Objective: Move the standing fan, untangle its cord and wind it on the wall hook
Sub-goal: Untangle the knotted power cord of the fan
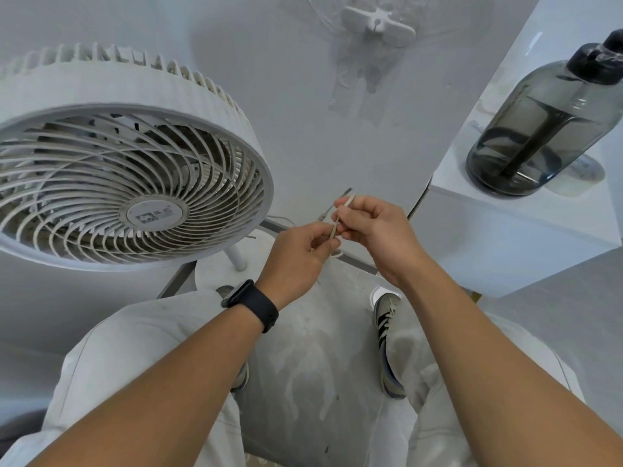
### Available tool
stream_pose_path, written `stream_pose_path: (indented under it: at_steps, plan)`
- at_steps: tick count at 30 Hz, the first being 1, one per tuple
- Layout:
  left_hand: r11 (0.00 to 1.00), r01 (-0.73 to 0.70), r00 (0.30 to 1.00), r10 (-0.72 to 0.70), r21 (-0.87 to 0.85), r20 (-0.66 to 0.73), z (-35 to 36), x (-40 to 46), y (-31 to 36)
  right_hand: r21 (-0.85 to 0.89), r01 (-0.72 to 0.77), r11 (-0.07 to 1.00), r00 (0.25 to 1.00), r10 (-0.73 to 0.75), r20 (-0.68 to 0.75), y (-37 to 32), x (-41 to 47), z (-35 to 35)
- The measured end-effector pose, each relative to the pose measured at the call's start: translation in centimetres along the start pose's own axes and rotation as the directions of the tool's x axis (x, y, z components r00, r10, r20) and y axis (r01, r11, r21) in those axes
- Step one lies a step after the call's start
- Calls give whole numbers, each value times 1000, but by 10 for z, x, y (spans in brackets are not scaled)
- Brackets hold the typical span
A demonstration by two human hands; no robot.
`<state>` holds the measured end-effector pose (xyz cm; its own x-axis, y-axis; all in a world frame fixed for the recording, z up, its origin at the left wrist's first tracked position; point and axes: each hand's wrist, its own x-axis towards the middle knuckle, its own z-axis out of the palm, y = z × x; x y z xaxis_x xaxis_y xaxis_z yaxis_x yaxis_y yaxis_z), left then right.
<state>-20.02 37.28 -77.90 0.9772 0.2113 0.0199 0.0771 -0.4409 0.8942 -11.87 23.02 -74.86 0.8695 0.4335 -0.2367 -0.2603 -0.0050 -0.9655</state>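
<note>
Pale wall (303, 136) ahead carries the hook (377, 23) high above the fan (128, 183) at my left, and with my left hand (300, 257) and right hand (374, 230) both pinching the thin cord (338, 220) between them, tugging hard could tighten the snarl or tip the fan.

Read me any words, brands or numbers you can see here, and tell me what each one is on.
Fan hub badge: a small logo with a few characters beside it and a line beneath, too blurred to read.
Bottle: faint lettering shows near its base, too blurred and distorted to read.
Watch: black band, no text in view.
Shoe: dark stripes only, no lettering legible.
Nothing else carries legible text.
</note>
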Motion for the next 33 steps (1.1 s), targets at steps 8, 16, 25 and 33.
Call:
stream_pose_path:
  at_steps: [8, 16, 25, 33]
  plan:
    - [915, -139, 984, 171, 378, -52, -1, 3, 0, 385, -28, 923, 989, 81, -123, -8, 5, -13]
    - [997, -77, 981, 78, 13, -175, -7, 4, 4, -162, -1, 987, 927, -60, -369, -4, 7, -22]
    - [980, -119, 982, 93, -158, -162, -12, 2, 10, -658, 291, 695, 957, -206, 206, 18, 8, -19]
    - [963, -38, 984, -10, -266, -177, -15, 6, 12, -550, 238, 800, 966, -133, 224, 13, 5, -10]
